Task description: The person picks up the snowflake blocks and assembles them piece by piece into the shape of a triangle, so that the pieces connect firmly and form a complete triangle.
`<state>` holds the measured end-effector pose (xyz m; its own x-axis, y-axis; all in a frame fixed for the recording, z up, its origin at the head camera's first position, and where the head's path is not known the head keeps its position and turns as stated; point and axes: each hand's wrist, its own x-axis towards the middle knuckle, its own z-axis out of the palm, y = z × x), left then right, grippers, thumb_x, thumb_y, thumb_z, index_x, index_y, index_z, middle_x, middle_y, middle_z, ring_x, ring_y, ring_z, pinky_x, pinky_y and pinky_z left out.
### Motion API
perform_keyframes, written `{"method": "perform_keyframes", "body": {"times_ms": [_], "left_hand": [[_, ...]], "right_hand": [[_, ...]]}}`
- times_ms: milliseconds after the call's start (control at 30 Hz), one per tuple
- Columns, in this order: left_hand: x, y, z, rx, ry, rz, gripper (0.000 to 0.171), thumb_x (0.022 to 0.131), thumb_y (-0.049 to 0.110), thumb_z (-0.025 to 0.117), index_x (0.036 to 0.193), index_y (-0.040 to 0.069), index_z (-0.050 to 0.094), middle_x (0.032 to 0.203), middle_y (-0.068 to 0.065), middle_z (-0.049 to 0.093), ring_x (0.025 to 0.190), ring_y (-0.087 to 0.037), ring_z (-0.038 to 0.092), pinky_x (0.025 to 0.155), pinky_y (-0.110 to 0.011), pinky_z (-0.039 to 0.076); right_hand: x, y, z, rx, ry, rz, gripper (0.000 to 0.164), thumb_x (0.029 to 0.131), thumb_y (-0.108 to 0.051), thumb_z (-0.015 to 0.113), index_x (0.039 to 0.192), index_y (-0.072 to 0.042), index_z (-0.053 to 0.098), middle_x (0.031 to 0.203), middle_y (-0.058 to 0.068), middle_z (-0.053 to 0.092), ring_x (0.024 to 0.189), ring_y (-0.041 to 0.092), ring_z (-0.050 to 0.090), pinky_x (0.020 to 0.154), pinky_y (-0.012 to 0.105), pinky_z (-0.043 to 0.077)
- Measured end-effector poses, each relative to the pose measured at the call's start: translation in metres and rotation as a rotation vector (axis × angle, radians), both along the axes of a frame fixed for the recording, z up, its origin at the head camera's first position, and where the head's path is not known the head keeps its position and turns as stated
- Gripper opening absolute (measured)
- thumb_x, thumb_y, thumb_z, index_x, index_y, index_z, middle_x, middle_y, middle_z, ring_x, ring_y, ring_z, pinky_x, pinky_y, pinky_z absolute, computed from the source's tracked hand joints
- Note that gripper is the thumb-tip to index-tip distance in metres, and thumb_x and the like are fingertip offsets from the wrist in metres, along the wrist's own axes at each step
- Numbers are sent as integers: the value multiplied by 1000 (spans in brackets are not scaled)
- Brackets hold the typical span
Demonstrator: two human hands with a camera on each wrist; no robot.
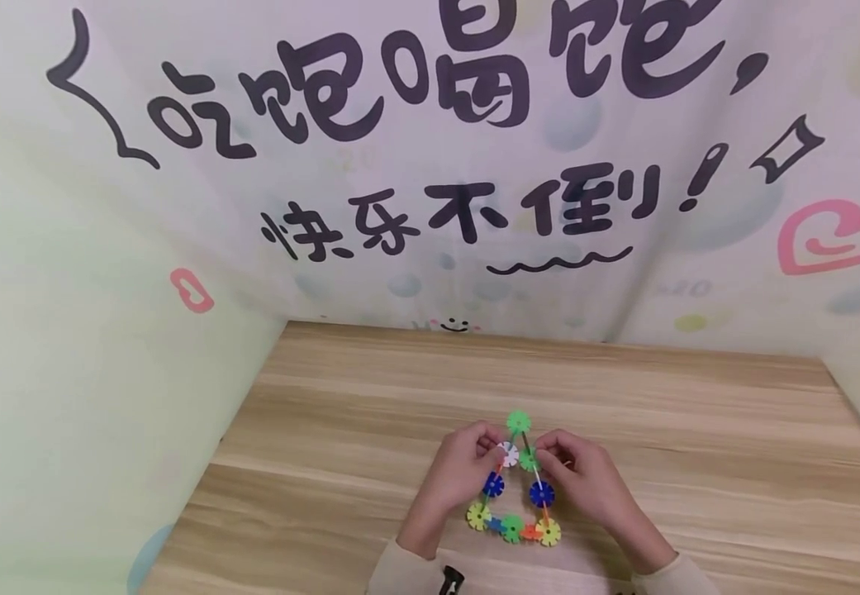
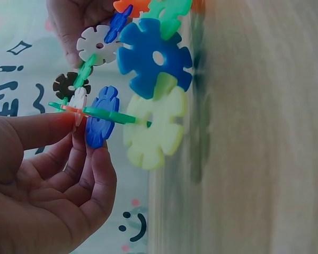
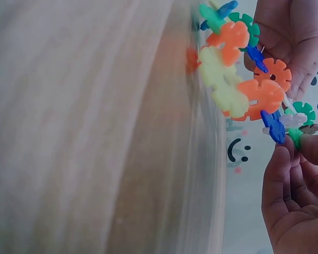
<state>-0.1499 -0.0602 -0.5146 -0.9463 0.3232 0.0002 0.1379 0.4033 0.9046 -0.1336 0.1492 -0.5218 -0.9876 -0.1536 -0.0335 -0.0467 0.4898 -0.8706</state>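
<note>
Notched plastic snowflake discs are slotted together into a triangle, with a green disc [image 1: 519,422] at its top corner and yellow discs [image 1: 478,516] at the two lower corners. My left hand [image 1: 463,464] pinches the left side at a white disc [image 1: 508,454], just above a dark blue disc [image 1: 493,484]. On the right side, my right hand [image 1: 580,469] pinches a green disc [image 3: 295,136] between thumb and fingers, above another blue disc [image 1: 542,494]. Orange, green and blue discs form the bottom side. In the wrist views the triangle appears raised off the table.
A wood-grain table [image 1: 311,479] spreads beneath the hands. Behind it hangs a pale printed curtain [image 1: 400,289] with large dark lettering, and similar pale fabric [image 1: 102,372] stands along the left edge. A small black item [image 1: 451,579] shows by the left sleeve.
</note>
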Motion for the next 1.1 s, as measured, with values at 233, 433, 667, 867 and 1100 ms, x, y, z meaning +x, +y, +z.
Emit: {"method": "perform_keyframes", "body": {"times_ms": [233, 433, 667, 867, 1100], "left_hand": [[1, -1, 1, 6, -2, -23, 8, 96, 5, 64, 103, 7, 68, 85, 6, 62, 77, -7, 59, 68, -22, 52], [1, -1, 1, 0, 30, -33, 9, 96, 6, 65, 103, 7, 70, 85, 7, 62, 77, -5, 59, 70, -21, 52], [-1, -4, 2, -8, 65, 16, 14, 101, 14, 60, 106, 10, 72, 92, 7, 67, 83, -5, 60, 73, -22, 53], [-12, -1, 6, 49, 73, 106, 21, 103, 29, 57, 109, 13, 71, 92, 8, 67, 84, -7, 61, 76, -24, 54], [-20, 10, 12, 37, 53, 87, 21, 102, 29, 59, 103, 13, 72, 86, 10, 65, 79, -5, 59, 74, -24, 52]], "right_hand": [[1, 1, -2, 12, 24, 6, 7, 97, -9, 65, 97, -14, 69, 80, -3, 65, 72, 14, 63, 62, 26, 55], [1, 3, -2, 27, 60, -2, 6, 97, -10, 66, 98, -16, 69, 80, -5, 65, 71, 13, 62, 62, 27, 54], [2, 3, -1, 11, 45, 2, 5, 97, -10, 66, 98, -15, 69, 79, -4, 65, 70, 14, 62, 61, 27, 54], [1, 2, -2, -1, 45, 14, 4, 97, -12, 66, 97, -15, 70, 80, -4, 65, 71, 14, 62, 61, 26, 54], [2, 3, -5, -3, 17, 21, 7, 97, -10, 65, 97, -15, 69, 80, -3, 65, 72, 15, 62, 63, 27, 54]]}}
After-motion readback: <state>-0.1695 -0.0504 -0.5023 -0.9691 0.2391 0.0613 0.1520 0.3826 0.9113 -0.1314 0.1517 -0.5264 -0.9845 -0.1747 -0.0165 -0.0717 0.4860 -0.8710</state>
